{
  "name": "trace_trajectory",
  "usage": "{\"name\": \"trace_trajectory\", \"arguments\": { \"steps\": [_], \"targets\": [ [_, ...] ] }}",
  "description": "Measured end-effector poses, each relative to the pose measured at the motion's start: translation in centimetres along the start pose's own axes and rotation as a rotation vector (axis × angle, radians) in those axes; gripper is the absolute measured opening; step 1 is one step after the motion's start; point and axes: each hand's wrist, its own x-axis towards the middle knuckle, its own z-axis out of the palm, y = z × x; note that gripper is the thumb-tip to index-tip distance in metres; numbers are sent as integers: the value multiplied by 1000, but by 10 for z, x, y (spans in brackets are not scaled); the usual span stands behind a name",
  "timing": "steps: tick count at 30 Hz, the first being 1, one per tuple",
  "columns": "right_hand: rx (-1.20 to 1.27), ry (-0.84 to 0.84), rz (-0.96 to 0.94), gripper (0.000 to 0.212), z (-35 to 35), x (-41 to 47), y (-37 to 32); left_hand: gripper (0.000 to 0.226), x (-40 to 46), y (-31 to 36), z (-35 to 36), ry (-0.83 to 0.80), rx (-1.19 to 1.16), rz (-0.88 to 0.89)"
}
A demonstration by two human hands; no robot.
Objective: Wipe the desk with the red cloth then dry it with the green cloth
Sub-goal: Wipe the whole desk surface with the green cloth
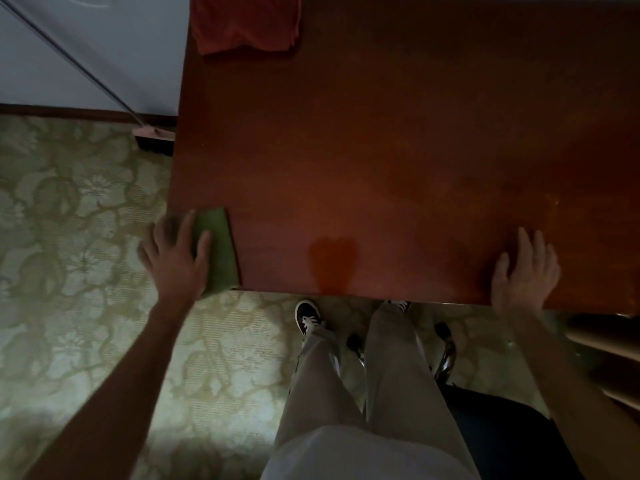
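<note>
Desk [398,150]: dark reddish wood top, seen from above; near edge runs just in front of the person's legs
Red cloth [246,22]: crumpled at the far left corner of the desk, partly cut off by the top of the view, well apart from both hands
Green cloth [220,249]: folded flat at the near left corner of the desk
Left hand [173,258]: fingers spread and fairly straight, lying on the left part of the green cloth; blurred, no curl round the cloth visible
Right hand [524,271]: flat on the near right edge of the desk, fingers straight, grasping nothing
Broom [154,136]: pink head on the floor, leaning against the wall left of the desk
Floor [69,220]: pale green patterned carpet
Chair [502,427]: dark seat behind the legs
Containers: none seen
</note>
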Motion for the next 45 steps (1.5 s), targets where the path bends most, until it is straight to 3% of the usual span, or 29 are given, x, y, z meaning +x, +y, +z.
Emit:
{"name": "trace_trajectory", "arguments": {
  "steps": [3,5,10,13,15,21,24,27,31,36,39,41,45],
  "targets": [
    [-41,-22,-2,53,10,7,8,69,6,11,23,-71,47,-42],
    [-69,26,14,52,18,6,7,69,-12,52,36,-79,95,44],
    [-104,89,31,51,23,4,6,68,-76,199,78,-142,91,475],
    [-104,118,33,51,25,4,8,64,-86,237,85,-188,94,727],
    [-101,121,30,50,26,4,8,64,-65,217,84,-136,97,636],
    [-94,126,30,51,26,5,7,60,11,53,37,52,118,45],
    [-87,130,23,51,26,5,7,57,8,22,30,15,69,15],
    [-105,142,21,50,28,4,8,70,-21,57,47,-38,77,-70],
    [-125,163,5,49,29,6,9,73,-59,158,71,-95,88,108],
    [-110,146,-26,47,29,6,11,69,-144,332,104,-213,85,587],
    [31,132,-53,44,25,11,24,61,-169,373,112,-310,122,779],
    [130,76,-122,43,18,13,37,60,-156,358,112,-258,97,755],
    [228,22,-299,45,3,21,65,61,-90,268,96,-138,109,387]
  ]
}}
